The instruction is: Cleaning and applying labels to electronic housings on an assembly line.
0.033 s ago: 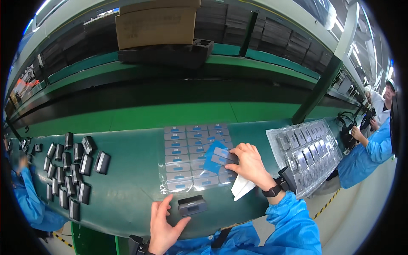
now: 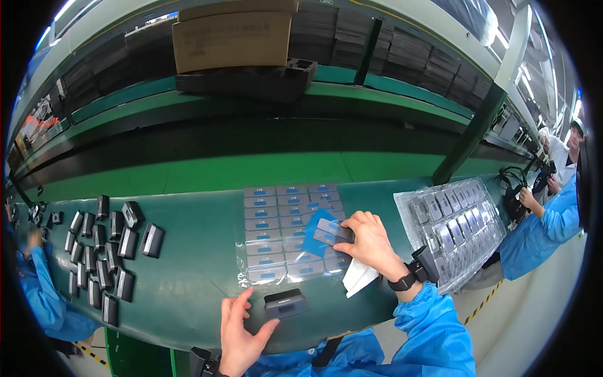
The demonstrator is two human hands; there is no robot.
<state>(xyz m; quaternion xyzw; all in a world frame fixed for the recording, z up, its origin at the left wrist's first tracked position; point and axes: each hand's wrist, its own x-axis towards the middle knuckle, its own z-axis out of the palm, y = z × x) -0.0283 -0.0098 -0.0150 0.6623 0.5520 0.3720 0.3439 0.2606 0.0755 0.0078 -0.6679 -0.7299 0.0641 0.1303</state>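
Note:
My right hand (image 2: 367, 245) pinches a small grey rectangular plate (image 2: 328, 232) by its right end, above a clear sheet (image 2: 242, 267) that bears rows of grey plates with blue tabs. A piece of blue film (image 2: 313, 244) shows at the plate's left and lower side; whether it is attached, I cannot tell. White paper (image 2: 359, 278) lies beneath my right wrist. My left hand (image 2: 242, 333) is open near the front edge, thumb and fingers spread around the left end of a dark grey box-shaped device (image 2: 286, 304), apart from it. That device rests on the green table (image 2: 188, 276).
Several similar dark devices (image 2: 99, 264) stand at the left. A clear tray (image 2: 452, 217) of grey parts lies at the right. A cardboard box (image 2: 232, 38) sits on the shelf behind. Co-workers' blue sleeves (image 2: 556, 220) appear at the right and left edges.

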